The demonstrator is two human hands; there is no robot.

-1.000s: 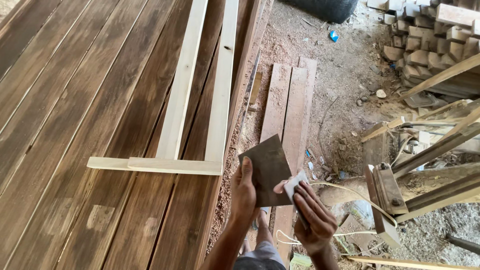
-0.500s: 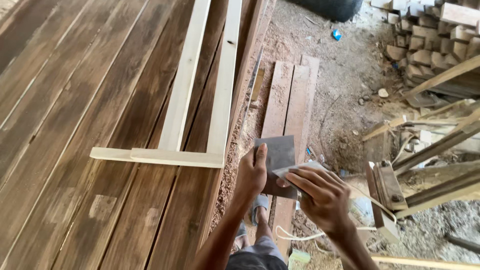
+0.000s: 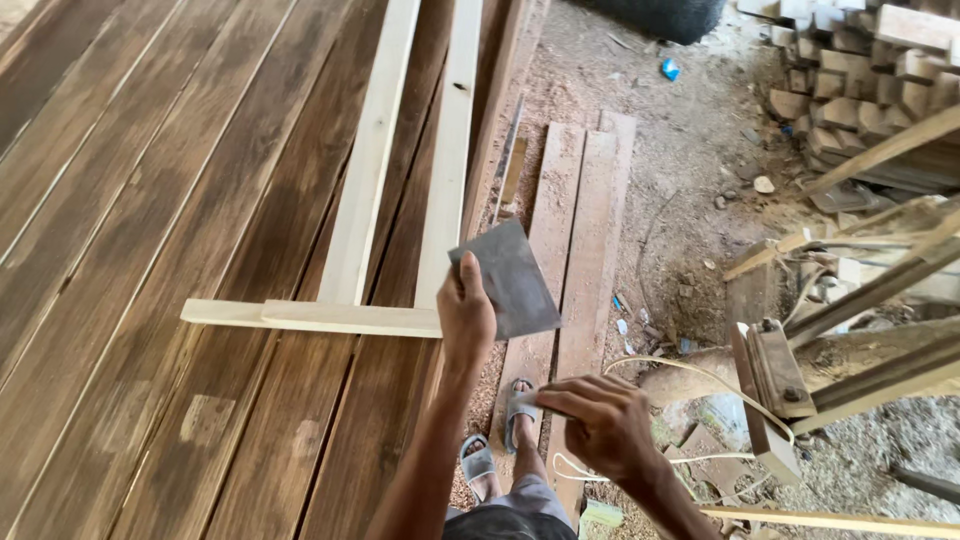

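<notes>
My left hand (image 3: 466, 314) grips the lower corner of a grey sandpaper sheet (image 3: 508, 275) and holds it up just past the right edge of the dark plank surface (image 3: 150, 250). My right hand (image 3: 600, 425) is lower, apart from the sheet, and its fingertips pinch a small grey scrap (image 3: 522, 401). A pale wooden frame lies on the planks. It has two long slats (image 3: 372, 150) and a cross slat (image 3: 320, 317), whose right end is right beside my left hand.
Two reddish boards (image 3: 575, 230) lie on the sawdust-covered ground below. My sandalled feet (image 3: 480, 462) stand at their near end. A woodworking machine (image 3: 775, 375) with a pale cord (image 3: 680, 370) is at the right. Stacked wood offcuts (image 3: 860, 70) sit at the top right.
The hands were together on the sandpaper. Now the left hand has lifted the sheet up and left, while the right hand has dropped away holding a small scrap.
</notes>
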